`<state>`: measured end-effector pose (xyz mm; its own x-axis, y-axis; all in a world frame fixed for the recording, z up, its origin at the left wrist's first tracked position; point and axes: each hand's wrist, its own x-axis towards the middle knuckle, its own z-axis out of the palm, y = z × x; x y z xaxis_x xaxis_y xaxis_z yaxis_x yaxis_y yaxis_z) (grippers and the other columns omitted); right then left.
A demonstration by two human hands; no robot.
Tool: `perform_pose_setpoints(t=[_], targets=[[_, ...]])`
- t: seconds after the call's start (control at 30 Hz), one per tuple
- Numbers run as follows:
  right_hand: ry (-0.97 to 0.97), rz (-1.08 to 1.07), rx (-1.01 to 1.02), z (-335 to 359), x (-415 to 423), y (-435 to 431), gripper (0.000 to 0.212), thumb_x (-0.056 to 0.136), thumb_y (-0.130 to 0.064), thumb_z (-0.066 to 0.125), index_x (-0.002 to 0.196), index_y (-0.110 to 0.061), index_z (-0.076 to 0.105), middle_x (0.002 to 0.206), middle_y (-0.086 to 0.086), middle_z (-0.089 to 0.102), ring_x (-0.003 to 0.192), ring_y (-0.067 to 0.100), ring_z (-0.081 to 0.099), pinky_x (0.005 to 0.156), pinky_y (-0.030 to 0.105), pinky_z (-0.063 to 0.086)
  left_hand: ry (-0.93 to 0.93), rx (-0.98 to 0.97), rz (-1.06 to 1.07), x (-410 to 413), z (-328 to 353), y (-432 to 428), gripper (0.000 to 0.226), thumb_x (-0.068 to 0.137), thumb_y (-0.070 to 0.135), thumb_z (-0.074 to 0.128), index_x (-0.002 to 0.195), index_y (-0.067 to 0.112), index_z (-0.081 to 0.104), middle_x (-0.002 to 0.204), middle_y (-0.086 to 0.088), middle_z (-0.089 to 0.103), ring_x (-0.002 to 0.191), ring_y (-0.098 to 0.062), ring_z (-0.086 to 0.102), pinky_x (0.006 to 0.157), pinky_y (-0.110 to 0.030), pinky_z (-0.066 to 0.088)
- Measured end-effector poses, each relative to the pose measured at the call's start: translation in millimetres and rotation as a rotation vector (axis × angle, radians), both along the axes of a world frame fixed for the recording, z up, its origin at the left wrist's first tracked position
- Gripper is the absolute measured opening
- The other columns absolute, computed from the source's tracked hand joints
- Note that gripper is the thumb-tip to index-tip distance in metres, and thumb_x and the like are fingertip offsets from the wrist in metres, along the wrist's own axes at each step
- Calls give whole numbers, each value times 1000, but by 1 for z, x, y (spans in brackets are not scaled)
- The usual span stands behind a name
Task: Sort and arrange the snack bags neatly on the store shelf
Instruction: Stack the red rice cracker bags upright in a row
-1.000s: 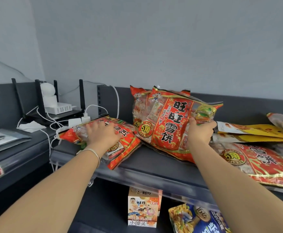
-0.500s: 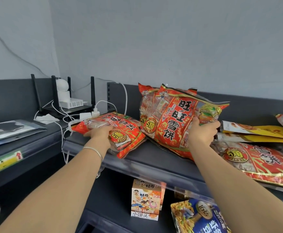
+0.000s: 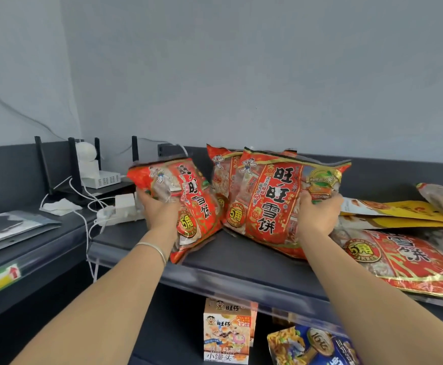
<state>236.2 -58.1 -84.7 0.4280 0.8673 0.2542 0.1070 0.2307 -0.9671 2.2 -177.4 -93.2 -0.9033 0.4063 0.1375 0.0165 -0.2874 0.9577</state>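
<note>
Shelf (image 3: 228, 256), left bag (image 3: 194, 201) now upright

Soft, even light fills the frame, bright on the grey wall (image 3: 267, 75) and dim beneath the shelf (image 3: 241, 255). Foil on the flat bag (image 3: 404, 259) at lower right glints, the raised bag (image 3: 188, 201) at centre left is slightly blurred, and lines bend near the edges.

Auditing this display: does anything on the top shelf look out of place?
Yes. A white power strip with tangled cables lies left of the red snack bags, not merchandise.
</note>
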Motion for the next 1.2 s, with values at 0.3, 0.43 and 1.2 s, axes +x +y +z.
perform_pose_setpoints(t=[0.3, 0.43, 1.2], targets=[[-66, 51, 69, 5, -4, 1, 46, 91, -27, 64, 129, -14, 40, 121, 8, 62, 108, 31, 62, 92, 51, 51, 391, 83, -62, 1, 42, -13, 77, 81, -6, 67, 141, 30, 33, 119, 21, 47, 110, 1, 46, 96, -27, 38], [-41, 77, 49, 5, -20, 3, 46, 92, -27, 63, 129, -14, 40, 121, 9, 62, 106, 31, 63, 90, 47, 52, 424, 33, -21, -24, 41, -26, 74, 81, 4, 70, 140, 31, 35, 126, 16, 50, 113, -12, 51, 99, -36, 39], [-974, 261, 298, 15, -112, -11, 44, 96, -26, 48, 139, -14, 47, 141, 11, 47, 126, 33, 47, 102, 49, 42, 419, 54, 238, -80, 41, -71, 51, 82, 32, 65, 130, 36, 48, 124, 11, 60, 113, -16, 57, 100, -49, 44]])
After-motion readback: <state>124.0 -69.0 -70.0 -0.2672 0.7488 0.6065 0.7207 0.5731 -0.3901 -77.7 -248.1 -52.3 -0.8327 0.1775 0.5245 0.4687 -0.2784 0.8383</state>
